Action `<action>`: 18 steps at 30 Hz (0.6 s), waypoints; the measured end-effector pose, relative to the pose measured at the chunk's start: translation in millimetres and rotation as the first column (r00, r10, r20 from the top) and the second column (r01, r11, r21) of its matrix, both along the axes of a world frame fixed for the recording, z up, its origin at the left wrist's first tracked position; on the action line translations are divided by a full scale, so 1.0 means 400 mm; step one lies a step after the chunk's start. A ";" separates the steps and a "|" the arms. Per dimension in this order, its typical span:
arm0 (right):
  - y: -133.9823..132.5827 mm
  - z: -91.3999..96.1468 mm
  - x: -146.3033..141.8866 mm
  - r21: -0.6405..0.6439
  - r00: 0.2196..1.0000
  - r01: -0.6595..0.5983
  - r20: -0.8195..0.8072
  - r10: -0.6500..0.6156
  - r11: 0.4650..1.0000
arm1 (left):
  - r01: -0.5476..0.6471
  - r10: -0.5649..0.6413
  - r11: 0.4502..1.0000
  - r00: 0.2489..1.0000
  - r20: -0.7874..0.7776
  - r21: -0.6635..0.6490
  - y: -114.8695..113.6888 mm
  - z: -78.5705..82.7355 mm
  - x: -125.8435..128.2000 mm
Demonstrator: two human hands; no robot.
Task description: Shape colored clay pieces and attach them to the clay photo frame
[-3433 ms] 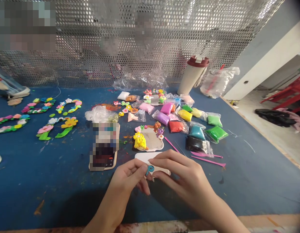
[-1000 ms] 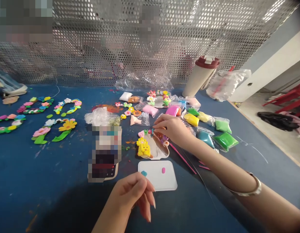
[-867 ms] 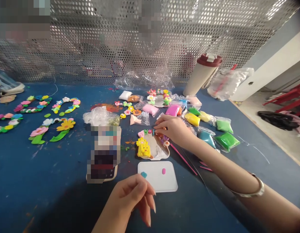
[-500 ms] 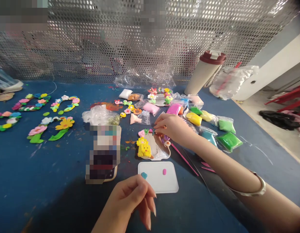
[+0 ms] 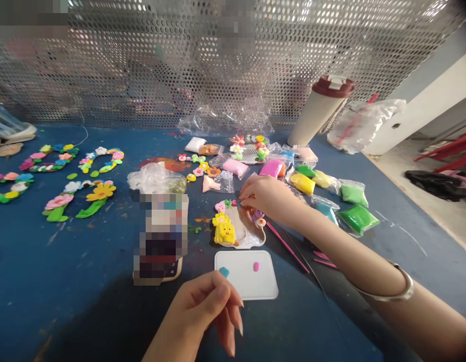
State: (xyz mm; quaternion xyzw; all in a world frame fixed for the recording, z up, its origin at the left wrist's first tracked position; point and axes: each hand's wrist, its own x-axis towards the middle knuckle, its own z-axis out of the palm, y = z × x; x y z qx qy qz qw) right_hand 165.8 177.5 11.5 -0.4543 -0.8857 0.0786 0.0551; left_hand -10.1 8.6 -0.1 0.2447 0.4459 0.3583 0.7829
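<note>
My right hand reaches to the far edge of a small decorated frame, its fingers pinched together on a tiny blue clay piece at the rim. The fingers partly hide that piece and the frame's top right. A yellow clay figure with a smiling face, a pink clay head and purple clay sit around the frame. Near me, my left hand hangs loosely curled, fingers apart and holding nothing, by a white tray. On the tray lie a blue clay bit and a magenta one.
Left of the frame lies a phone, below a crumpled plastic bag. Pink tools rest at right, with bagged clay beyond. A tumbler stands against the perforated metal panel. Flowered clay rings lie left.
My right fingers have shifted very slightly at the frame's far rim, and a little more blue shows at their tips. My left hand stays in place.
</note>
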 end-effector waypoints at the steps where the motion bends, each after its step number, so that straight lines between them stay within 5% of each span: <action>1: 0.000 0.000 -0.002 0.002 1.000 0.002 0.008 -0.002 1.000 | -0.002 0.002 1.000 1.000 -0.003 0.001 -0.001 0.001 0.000; 18: -0.030 0.000 0.007 0.040 0.995 -0.074 -0.066 0.077 0.996 | 0.017 -0.017 1.000 1.000 0.006 0.011 -0.001 -0.006 -0.003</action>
